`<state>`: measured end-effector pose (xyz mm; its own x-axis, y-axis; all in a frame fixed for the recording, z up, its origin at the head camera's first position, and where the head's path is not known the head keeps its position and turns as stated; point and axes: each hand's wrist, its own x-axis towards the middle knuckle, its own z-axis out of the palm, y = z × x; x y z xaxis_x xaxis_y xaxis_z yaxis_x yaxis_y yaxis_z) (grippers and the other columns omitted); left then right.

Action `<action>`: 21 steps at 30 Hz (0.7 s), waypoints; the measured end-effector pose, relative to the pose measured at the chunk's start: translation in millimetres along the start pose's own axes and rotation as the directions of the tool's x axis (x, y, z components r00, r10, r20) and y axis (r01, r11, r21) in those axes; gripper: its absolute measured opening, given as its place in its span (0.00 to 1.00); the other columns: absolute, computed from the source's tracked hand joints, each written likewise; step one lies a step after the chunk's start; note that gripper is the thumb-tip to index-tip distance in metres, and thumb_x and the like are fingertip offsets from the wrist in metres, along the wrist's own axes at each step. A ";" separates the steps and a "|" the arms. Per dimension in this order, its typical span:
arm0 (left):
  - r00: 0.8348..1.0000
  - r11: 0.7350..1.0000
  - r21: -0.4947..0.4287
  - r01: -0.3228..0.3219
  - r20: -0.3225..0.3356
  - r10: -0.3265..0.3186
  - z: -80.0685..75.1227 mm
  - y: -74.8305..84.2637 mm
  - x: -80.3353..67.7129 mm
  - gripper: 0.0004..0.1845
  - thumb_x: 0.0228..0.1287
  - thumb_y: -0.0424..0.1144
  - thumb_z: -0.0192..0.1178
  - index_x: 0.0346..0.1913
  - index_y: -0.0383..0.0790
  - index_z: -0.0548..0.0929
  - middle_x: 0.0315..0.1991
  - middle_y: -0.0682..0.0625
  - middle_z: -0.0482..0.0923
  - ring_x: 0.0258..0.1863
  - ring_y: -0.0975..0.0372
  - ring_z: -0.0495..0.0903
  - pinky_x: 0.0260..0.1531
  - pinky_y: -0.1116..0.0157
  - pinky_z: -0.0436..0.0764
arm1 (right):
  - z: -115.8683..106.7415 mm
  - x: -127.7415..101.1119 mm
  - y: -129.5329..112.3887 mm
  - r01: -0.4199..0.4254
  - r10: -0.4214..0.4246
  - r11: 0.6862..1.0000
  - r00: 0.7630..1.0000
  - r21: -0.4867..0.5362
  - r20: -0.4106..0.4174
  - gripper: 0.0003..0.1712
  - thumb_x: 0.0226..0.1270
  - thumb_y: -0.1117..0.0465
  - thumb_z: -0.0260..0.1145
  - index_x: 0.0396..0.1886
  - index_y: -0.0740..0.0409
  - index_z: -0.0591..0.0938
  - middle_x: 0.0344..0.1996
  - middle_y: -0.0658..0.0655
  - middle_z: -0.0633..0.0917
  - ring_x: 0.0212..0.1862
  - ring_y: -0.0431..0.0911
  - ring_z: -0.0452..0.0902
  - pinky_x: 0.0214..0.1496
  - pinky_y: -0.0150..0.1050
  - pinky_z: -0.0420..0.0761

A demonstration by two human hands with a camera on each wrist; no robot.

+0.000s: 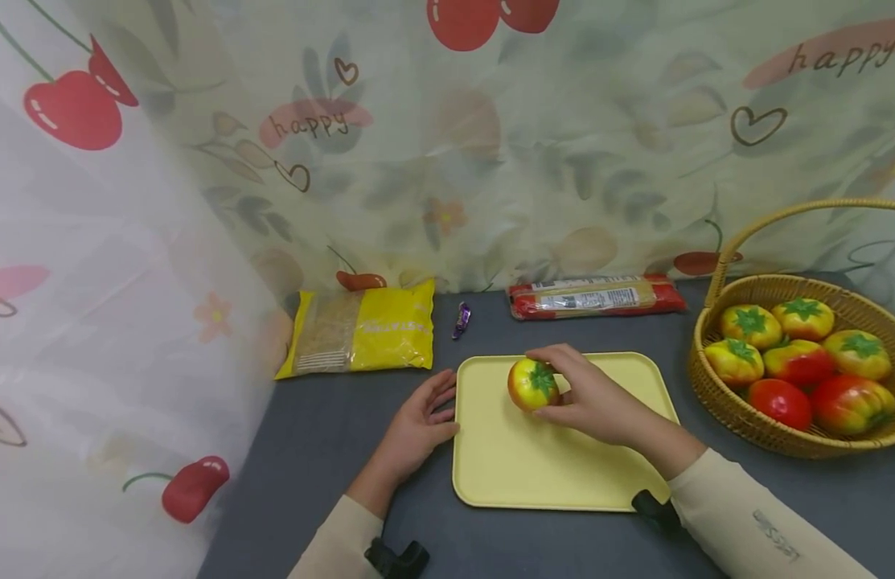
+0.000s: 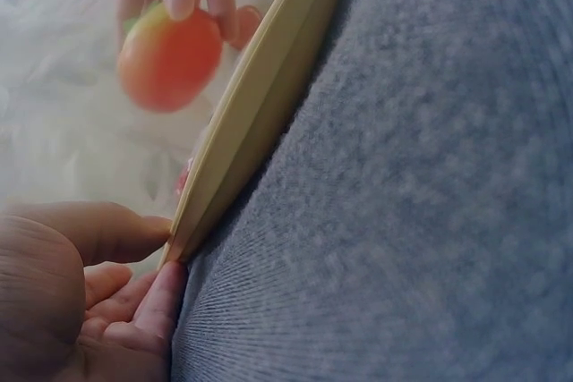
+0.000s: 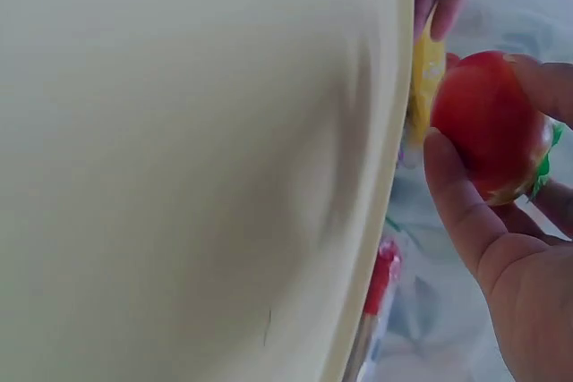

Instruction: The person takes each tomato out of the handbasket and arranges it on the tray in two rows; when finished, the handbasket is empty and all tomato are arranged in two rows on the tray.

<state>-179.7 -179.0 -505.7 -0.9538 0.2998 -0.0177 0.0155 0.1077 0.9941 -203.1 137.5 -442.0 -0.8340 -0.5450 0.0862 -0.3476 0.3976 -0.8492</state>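
One tomato (image 1: 532, 384) gripped by curled right fingers (image 1: 563, 363), left fingers (image 1: 438, 396) relaxed touching tray (image 1: 534, 466)

curtain (image 1: 490, 145), far left of middle: "happy" on a pink patch
curtain, far right: "happy" on a second pink patch
yellow bag (image 1: 363, 330): print too blurred to read
red packet (image 1: 595, 296): label too small to read

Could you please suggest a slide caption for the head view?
Right hand holds a tomato over the yellow tray; left hand touches the tray's edge.
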 end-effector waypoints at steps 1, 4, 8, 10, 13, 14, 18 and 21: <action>1.000 1.000 0.002 0.000 -0.001 0.000 0.3 -0.2 0.3 0.44 0.72 0.19 0.64 0.86 0.33 0.58 0.83 0.39 0.61 0.81 0.48 0.63 0.74 0.50 0.72 | 2.0 2.3 0.6 -0.006 0.006 1.000 1.000 -0.002 0.003 0.43 0.69 0.66 0.81 0.78 0.65 0.71 0.69 0.65 0.71 0.69 0.64 0.72 0.52 0.40 0.90; 1.000 1.000 0.005 0.004 -0.003 -0.004 0.9 -0.7 1.2 0.44 0.71 0.19 0.64 0.86 0.34 0.58 0.83 0.39 0.61 0.81 0.48 0.63 0.74 0.50 0.72 | 7.8 8.7 1.6 -0.018 0.018 1.000 1.000 -0.018 0.010 0.43 0.68 0.67 0.80 0.79 0.65 0.71 0.69 0.65 0.71 0.68 0.64 0.72 0.53 0.41 0.89; 1.000 1.000 0.005 0.006 -0.005 -0.006 1.1 -0.2 1.2 0.44 0.71 0.19 0.64 0.86 0.33 0.59 0.83 0.39 0.61 0.81 0.48 0.63 0.74 0.50 0.72 | 14.9 17.2 1.6 -0.023 0.024 0.999 1.000 -0.043 0.017 0.43 0.68 0.67 0.80 0.79 0.65 0.71 0.70 0.65 0.72 0.68 0.63 0.73 0.55 0.42 0.89; 1.000 1.000 0.006 0.008 -0.007 -0.008 1.1 -0.1 1.1 0.44 0.71 0.19 0.64 0.86 0.33 0.59 0.83 0.38 0.61 0.80 0.48 0.63 0.74 0.50 0.72 | 18.3 22.0 1.5 -0.023 0.024 0.998 0.999 -0.058 0.021 0.43 0.69 0.66 0.80 0.80 0.65 0.71 0.70 0.65 0.72 0.67 0.61 0.74 0.56 0.44 0.89; 1.000 1.000 0.006 0.011 -0.009 -0.011 1.0 -0.1 1.3 0.44 0.72 0.19 0.64 0.86 0.34 0.59 0.83 0.39 0.61 0.80 0.48 0.64 0.74 0.50 0.72 | 23.8 29.6 1.0 -0.013 0.016 0.996 1.000 -0.090 0.027 0.43 0.69 0.64 0.80 0.79 0.66 0.71 0.70 0.65 0.73 0.66 0.59 0.75 0.62 0.50 0.86; 1.000 1.000 0.004 0.012 -0.010 -0.012 1.2 0.6 1.0 0.44 0.71 0.19 0.64 0.86 0.34 0.59 0.83 0.38 0.61 0.80 0.47 0.63 0.74 0.50 0.72 | 25.8 32.2 0.6 -0.011 0.014 0.995 1.000 -0.102 0.028 0.43 0.69 0.63 0.80 0.79 0.66 0.71 0.69 0.65 0.73 0.66 0.59 0.75 0.64 0.52 0.85; 1.000 1.000 0.002 0.017 -0.014 -0.017 1.7 2.6 0.3 0.44 0.71 0.18 0.63 0.86 0.33 0.59 0.83 0.38 0.61 0.80 0.47 0.64 0.73 0.51 0.73 | 34.4 41.8 -2.2 -0.009 0.014 0.988 0.999 -0.152 0.032 0.43 0.69 0.61 0.80 0.79 0.67 0.72 0.68 0.66 0.74 0.64 0.57 0.75 0.70 0.57 0.78; 1.000 1.000 0.004 0.022 -0.016 -0.022 1.9 2.2 0.6 0.44 0.71 0.18 0.64 0.86 0.33 0.58 0.83 0.39 0.61 0.80 0.48 0.64 0.73 0.52 0.73 | 40.4 48.2 -4.1 -0.021 0.027 0.984 0.999 -0.176 0.029 0.44 0.68 0.60 0.81 0.79 0.68 0.72 0.67 0.66 0.74 0.64 0.57 0.75 0.71 0.57 0.77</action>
<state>-179.7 -176.8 -503.7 -0.9587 0.2820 -0.0379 -0.0045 0.1182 0.9930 -224.6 79.7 -455.5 -0.8301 -0.5555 0.0482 -0.3998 0.5328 -0.7459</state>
